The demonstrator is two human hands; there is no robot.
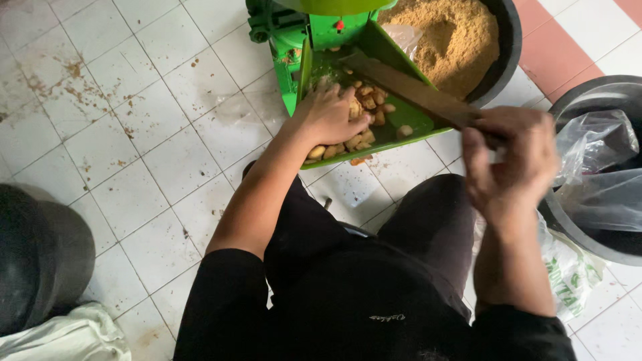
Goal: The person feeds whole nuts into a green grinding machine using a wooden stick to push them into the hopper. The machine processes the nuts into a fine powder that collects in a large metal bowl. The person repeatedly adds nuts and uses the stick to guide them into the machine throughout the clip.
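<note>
Brown chunks [364, 110] lie heaped in the green tray [401, 127] of a green machine [294, 33], at the upper middle of the frame. My left hand [328, 117] rests palm-down on the pile with its fingers spread and loosely curled over the pieces; I cannot tell whether it actually grips any. More chunks sit along the tray's lower lip, just beside my wrist. My right hand [511, 160], at the right of the frame, is clenched around the handle of a long dark wooden blade [401, 87], which slants up and left across the tray and over the pile. The hand is blurred. Behind the tray, at the upper right, a dark tub [505, 47] holds a mound of brown meal [455, 37]. At the right edge a second black tub [588, 227] is lined with a clear plastic bag [598, 174]. White floor tiles [134, 134], speckled with crumbs, fill the left side.
</note>
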